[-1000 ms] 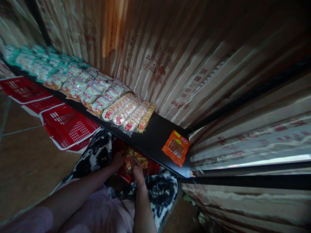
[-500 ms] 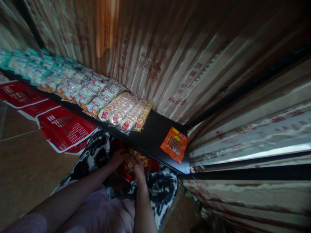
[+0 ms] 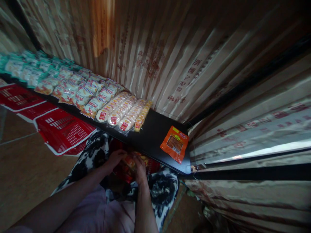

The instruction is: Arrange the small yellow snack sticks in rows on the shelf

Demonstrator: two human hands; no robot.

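Black-and-white patterned trousers (image 3: 160,192), knees apart. Between the knees, left hand (image 3: 118,158) and right hand (image 3: 140,166), fingers partly closed on opposite sides of a shiny yellow-and-red plastic packet (image 3: 128,160); dim there, can't tell how tight. Packet sits over a red plastic basket (image 3: 153,166), just beside the front edge of a flat black shelf (image 3: 153,137). On shelf: flat orange plastic pouch (image 3: 175,144), clear-wrapped white round packs (image 3: 126,116), white-and-orange bags (image 3: 93,106), green-and-white bags (image 3: 32,72). Behind: pleated beige sheeting (image 3: 145,42), red print.
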